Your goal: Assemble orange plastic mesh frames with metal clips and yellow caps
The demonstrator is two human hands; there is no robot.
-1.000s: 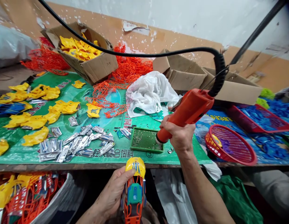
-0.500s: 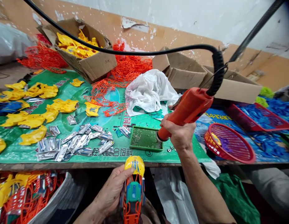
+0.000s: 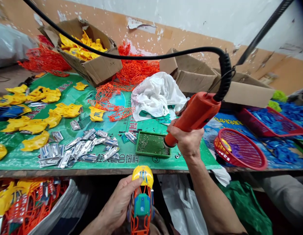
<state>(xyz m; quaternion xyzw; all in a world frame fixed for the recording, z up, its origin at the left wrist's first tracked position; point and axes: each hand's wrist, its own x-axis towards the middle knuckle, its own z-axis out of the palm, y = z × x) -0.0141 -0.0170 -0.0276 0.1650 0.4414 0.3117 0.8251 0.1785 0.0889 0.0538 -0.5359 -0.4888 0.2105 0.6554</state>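
Note:
My left hand [image 3: 120, 200] grips a toy car [image 3: 142, 205] with a yellow hood, an orange cage frame and a teal block, held below the table's front edge. The thumb presses on the yellow hood. Wrapped around a red electric screwdriver [image 3: 194, 112], my right hand [image 3: 189, 140] holds the tool tilted, its tip down at the right end of a green perforated tray [image 3: 151, 143]. Small screws lie in that tray, and a few tiny metal parts [image 3: 177, 156] sit on the table just right of it. Whether the tip touches a screw is hidden.
Silver stickered pieces [image 3: 80, 148] and yellow shells [image 3: 35, 125] spread over the table's left. Behind are a carton of yellow parts [image 3: 100, 67], orange frames [image 3: 136, 68] and a white cloth [image 3: 156, 94]. A red basket [image 3: 249, 156] stands right. A black cable [image 3: 141, 57] hangs across.
The toy car and my left hand have shifted slightly to the right. The screwdriver has moved a little to the left, its tip still at the tray's right end.

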